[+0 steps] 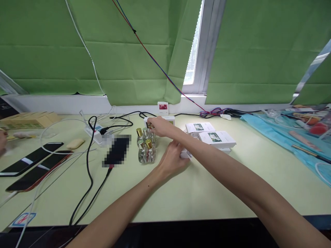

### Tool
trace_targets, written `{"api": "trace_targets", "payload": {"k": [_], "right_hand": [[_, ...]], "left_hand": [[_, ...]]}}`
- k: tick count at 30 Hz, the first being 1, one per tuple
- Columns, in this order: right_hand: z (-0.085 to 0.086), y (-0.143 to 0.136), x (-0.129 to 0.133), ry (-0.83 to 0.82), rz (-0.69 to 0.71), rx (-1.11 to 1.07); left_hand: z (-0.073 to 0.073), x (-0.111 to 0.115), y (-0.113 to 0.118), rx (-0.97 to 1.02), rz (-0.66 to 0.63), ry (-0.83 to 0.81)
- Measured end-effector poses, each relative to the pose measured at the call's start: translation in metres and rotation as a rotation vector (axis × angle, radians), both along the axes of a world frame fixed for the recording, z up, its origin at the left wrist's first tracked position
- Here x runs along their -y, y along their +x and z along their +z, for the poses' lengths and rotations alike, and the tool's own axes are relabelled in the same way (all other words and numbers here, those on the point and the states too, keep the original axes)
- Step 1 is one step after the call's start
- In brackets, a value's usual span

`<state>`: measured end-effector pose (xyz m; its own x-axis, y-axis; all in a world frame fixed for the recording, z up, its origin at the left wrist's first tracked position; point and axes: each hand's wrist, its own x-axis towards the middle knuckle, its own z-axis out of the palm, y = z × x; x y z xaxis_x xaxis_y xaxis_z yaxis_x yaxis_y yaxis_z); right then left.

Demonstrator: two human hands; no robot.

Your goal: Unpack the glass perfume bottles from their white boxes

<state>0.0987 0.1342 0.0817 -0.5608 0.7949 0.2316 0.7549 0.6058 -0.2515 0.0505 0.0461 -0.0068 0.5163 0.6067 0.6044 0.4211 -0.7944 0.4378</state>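
Note:
Several small glass bottles with gold and silver caps [146, 155] stand grouped near the table's middle. My right hand [161, 126] reaches across to the left, over my left forearm's side, with its fingertips closed at the back bottles; what they pinch is partly hidden. My left hand [173, 155] is closed around the end of a small white box [185, 154], right of the bottles. Flat white boxes with a flower picture [217, 137] lie stacked to the right, partly behind my right forearm. Another white box [170, 119] lies behind my right hand.
A black phone [117, 151] on a cable and two more phones [38, 170] lie left. Cables run round a power strip [93, 133]. A small picture box [163, 108] stands at the wall. Blue plastic [279, 137] with items covers the right. Another person's hand [2, 139] shows far left.

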Motion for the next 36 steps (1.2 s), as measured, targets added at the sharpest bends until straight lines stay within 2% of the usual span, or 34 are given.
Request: {"api": "trace_targets", "payload": {"k": [11,15,24,36], "right_hand": [[-0.007,-0.001,-0.003,-0.043,-0.003,-0.056],[-0.007,0.002,0.001,-0.014,-0.021,-0.043],[0.006,0.019,0.024,0.012,-0.137,0.107],[0.012,0.037,0.039,-0.001,-0.339,0.195]], "left_hand": [[0.008,0.004,0.001,0.033,-0.027,-0.070],[0.006,0.003,0.001,0.028,-0.024,-0.057],[-0.001,0.003,0.000,-0.014,0.077,0.021],[-0.002,0.004,0.001,-0.022,0.105,0.031]]}}
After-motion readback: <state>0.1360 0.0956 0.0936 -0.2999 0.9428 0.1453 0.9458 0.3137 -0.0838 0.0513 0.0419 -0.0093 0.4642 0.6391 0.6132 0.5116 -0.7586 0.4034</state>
